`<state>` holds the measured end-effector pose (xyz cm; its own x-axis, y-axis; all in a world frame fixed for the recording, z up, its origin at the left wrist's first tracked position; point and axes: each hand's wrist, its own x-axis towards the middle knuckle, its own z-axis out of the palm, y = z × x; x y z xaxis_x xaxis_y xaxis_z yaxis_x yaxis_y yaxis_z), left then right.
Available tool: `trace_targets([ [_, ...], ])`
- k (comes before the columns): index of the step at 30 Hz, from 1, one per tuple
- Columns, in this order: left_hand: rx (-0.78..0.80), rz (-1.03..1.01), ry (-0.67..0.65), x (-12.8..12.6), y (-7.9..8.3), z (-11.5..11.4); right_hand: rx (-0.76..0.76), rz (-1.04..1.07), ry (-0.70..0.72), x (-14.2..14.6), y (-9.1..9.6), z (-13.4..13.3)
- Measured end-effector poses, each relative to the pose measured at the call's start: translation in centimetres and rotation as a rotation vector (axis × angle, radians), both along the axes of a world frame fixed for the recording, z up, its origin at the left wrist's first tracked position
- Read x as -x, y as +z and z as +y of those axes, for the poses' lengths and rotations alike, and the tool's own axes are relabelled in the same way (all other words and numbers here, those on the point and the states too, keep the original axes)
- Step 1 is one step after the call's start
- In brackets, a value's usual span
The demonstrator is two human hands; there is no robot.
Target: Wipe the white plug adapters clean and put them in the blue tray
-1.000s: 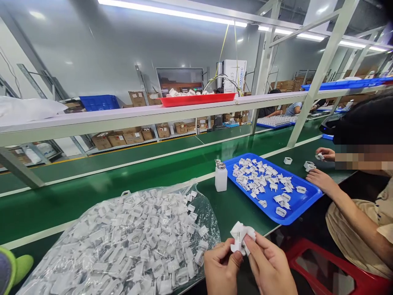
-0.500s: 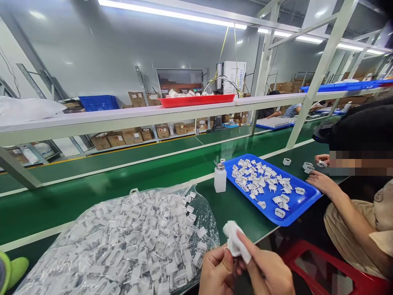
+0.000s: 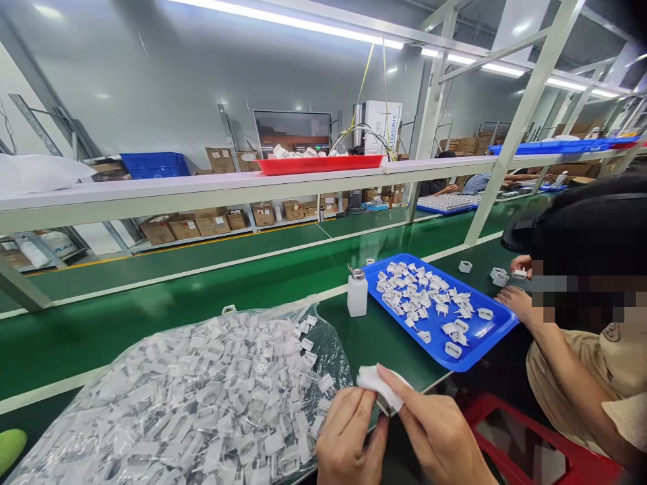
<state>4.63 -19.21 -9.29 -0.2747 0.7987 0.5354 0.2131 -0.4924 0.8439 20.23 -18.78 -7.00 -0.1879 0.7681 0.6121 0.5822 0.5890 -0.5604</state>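
At the bench's near edge, my left hand (image 3: pixel 348 434) is closed on a small white plastic plug housing (image 3: pixel 386 406), gripped between thumb and fingers. My right hand (image 3: pixel 439 431) pinches a folded white cloth (image 3: pixel 374 379) and presses it over the housing, so most of the part is covered. To the left, a clear plastic bag (image 3: pixel 333 347) spreads open under a heap of similar white housings (image 3: pixel 217 397). Beyond my hands lies a blue tray (image 3: pixel 439 353) with several pronged white housings (image 3: pixel 409 289) on it.
A white pump bottle (image 3: pixel 357 296) stands between bag and tray. At right a co-worker's hand (image 3: pixel 516 303) is near loose white parts (image 3: pixel 499 276). A shelf rail (image 3: pixel 202 195) carrying a red tray (image 3: pixel 318 166) crosses above the green bench (image 3: pixel 303 259). A red stool (image 3: pixel 505 431) stands below.
My left hand has turned over, with its knuckles now up, and the housing is tilted differently under the cloth. Both hands have shifted slightly left. The co-worker's hands moved a little.
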Motion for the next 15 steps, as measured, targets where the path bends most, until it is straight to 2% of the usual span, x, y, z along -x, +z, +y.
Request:
trace_targets([
  [1, -0.078, 0.070, -0.003, -0.1, -0.6, 0.4, -0.038, -0.032, 0.054, -0.7, -0.2, 0.1],
  [3, -0.142, 0.226, -0.030, -0.9, -1.5, 1.8, -0.006, 0.042, 0.032, -2.5, -1.1, 0.1],
  [5, -0.017, 0.376, -0.080, -2.8, -1.6, 4.2, 0.192, 0.310, -0.122, -4.4, -2.3, -0.2],
  [7, 0.199, 0.533, -0.167, -5.8, -1.0, 7.4, 0.410, 0.705, -0.324, -5.8, -3.3, -0.5],
  [8, 0.211, 0.565, -0.209, -7.5, -0.7, 9.3, 0.494, 0.874, -0.372, -6.2, -3.5, -0.6],
  [11, 0.218, 0.589, -0.288, -12.8, -0.1, 14.4, 0.578, 1.190, -0.405, -6.5, -3.0, -0.9],
  [13, 0.228, 0.582, -0.350, -15.4, -0.3, 16.6, 0.553, 1.249, -0.414, -6.6, -2.0, -1.1],
  [15, 0.229, 0.545, -0.411, -16.9, -0.8, 17.8, 0.534, 1.238, -0.422, -6.9, -1.1, -1.5],
])
